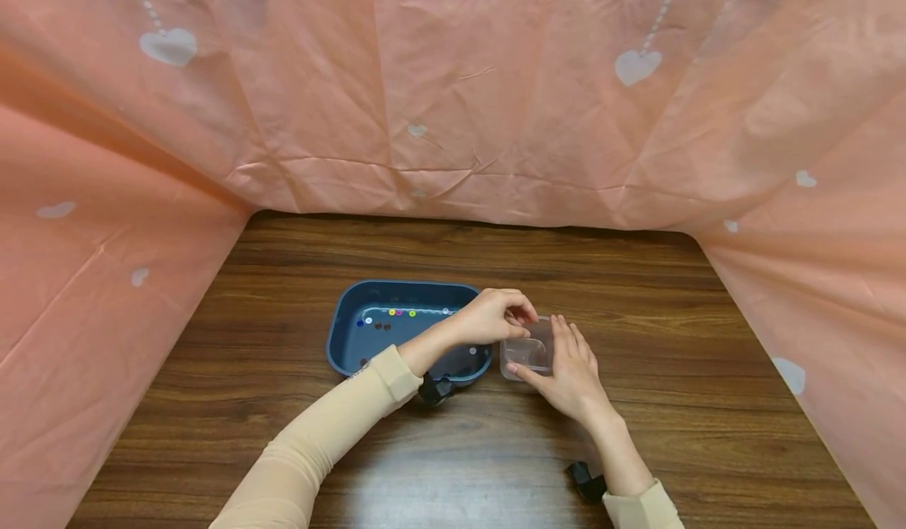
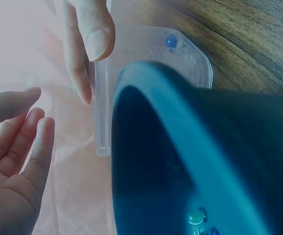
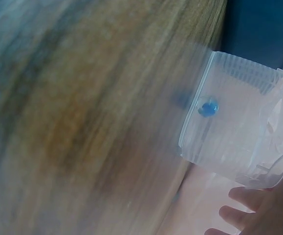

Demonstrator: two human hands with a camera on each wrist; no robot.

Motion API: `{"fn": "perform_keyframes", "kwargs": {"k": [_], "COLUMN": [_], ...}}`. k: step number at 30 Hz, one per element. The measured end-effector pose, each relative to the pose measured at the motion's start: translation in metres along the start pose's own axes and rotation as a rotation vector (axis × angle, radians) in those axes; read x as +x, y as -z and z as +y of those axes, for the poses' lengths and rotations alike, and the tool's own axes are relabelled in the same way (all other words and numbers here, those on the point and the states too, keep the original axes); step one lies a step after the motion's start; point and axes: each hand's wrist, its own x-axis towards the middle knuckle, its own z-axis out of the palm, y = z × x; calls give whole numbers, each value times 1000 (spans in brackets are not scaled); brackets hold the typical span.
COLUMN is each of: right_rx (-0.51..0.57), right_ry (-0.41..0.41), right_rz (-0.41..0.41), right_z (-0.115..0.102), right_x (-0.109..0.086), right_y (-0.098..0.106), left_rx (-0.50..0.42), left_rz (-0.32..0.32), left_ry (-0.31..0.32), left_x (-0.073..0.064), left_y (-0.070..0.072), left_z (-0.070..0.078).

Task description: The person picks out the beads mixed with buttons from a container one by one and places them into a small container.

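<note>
Between my two hands stands a clear plastic container. My right hand grips it, thumb at the near side and fingers along the right side. Above its opening hovers my left hand; in the left wrist view the thumb and fingers are apart, loosely bent, with nothing visible between them. A small blue bead shows low inside the container. Just to the left is a dark blue plastic tub, partly covered by my left forearm. Small coloured beads lie scattered in it, including a green one.
The wooden table carries the tub and container side by side. Pink curtain fabric with white hearts encloses the table at the back and both sides. A black wrist camera sits close by the tub's near rim.
</note>
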Motion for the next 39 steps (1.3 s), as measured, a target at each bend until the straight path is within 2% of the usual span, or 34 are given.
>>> {"fn": "perform_keyframes", "kwargs": {"k": [17,27,39], "right_rx": [-6,-1,11], "right_ry": [-1,-8,-13], "right_rz": [2,9,4], "right_z": [0,0,0], "right_x": [1,1,0], "right_y": [-1,-1,-2], "left_rx": [-8,-20,-33], "left_rz": [52,89,133], "left_ry": [13,32,71], "left_x": [-7,-12,-21], "left_y": [12,30,40], "left_z": [-7,-9,-16]}}
